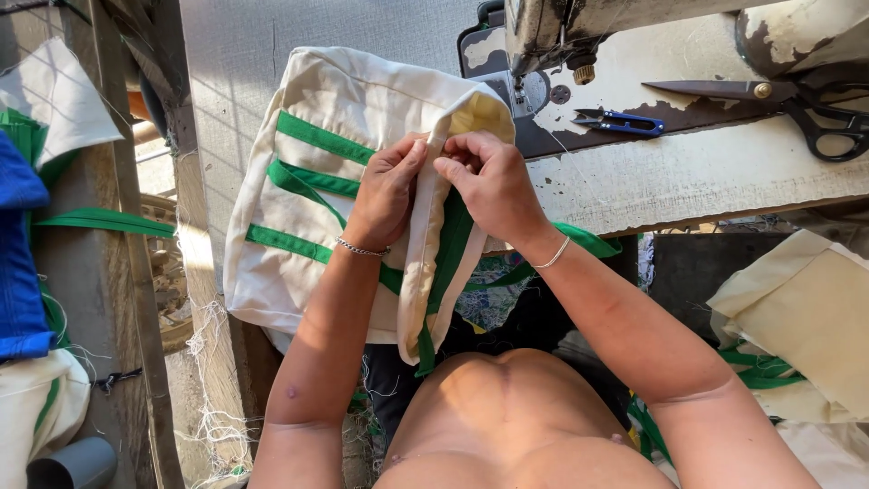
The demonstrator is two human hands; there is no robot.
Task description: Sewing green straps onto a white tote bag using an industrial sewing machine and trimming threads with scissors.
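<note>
A worn wooden work table [688, 177] runs across the far right of the scene, carrying an old cream-painted sewing machine [579, 36] with chipped paint. Hanging off the table's left edge and down toward the person's lap is a cream canvas bag [308, 199] banded with green webbing straps [312, 136]; its far end lies just below the machine's needle area.

Both bare arms reach out over the bag's upright folded edge [433, 263]. The left hand [387, 192], a thin chain bracelet [360, 248] at its wrist, pinches the left face of that cream fold between thumb and fingers. The right hand [493, 186], wearing a plain bangle [552, 255], grips the same fold from the right, fingertips meeting those of the left hand at the top of the seam.

More cream fabric pieces [806, 317] with green trim are piled at the near right, and a blue cloth [20, 263] hangs at the far left edge beside a wooden post [190, 263].

On the table, well right of the hands, lie large dark-handled scissors [778, 95]. Nearer the machine sits a small pair of blue-handled thread snips [620, 121].
</note>
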